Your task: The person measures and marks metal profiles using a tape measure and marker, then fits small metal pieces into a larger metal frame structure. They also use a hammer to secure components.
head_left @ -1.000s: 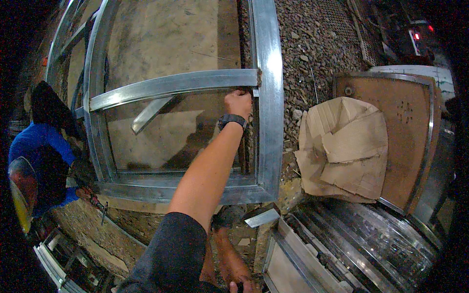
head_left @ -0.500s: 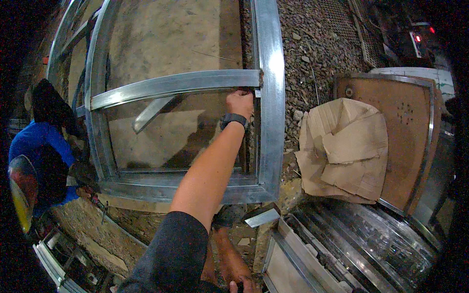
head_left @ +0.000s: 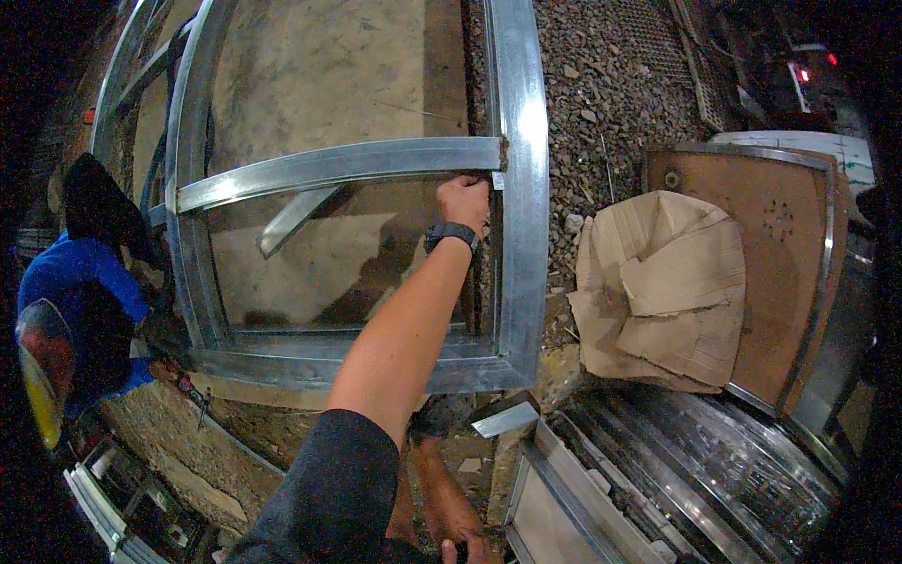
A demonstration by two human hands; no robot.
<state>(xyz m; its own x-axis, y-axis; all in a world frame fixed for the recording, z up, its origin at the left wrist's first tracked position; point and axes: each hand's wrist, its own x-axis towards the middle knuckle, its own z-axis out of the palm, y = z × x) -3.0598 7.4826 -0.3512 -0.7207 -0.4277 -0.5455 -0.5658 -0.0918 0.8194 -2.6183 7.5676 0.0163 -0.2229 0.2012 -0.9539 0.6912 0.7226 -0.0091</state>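
My left hand (head_left: 462, 203), with a dark watch on the wrist, is closed beneath the crossbar (head_left: 338, 165) of a welded metal frame (head_left: 522, 235). It is close to where the crossbar meets the right upright; a small pale piece (head_left: 498, 180) shows beside the fingers there. What the fingers hold, if anything, is hidden. Fingertips of my right hand (head_left: 462, 550) show at the lower edge, apart and resting on my bare leg (head_left: 446, 493). A loose length of metal tube (head_left: 296, 222) lies slanted under the crossbar.
At the left a person in blue (head_left: 80, 282) bends over, a tool (head_left: 193, 390) at their hands. Folded cardboard (head_left: 667, 291) rests on a brown panel (head_left: 785, 273) at the right. Metal profiles (head_left: 695, 461), a tube offcut (head_left: 505, 419) and gravel (head_left: 587, 113) lie nearby.
My left hand stays closed at the same joint. The co-worker's tool has shifted slightly, and the view has moved a little.
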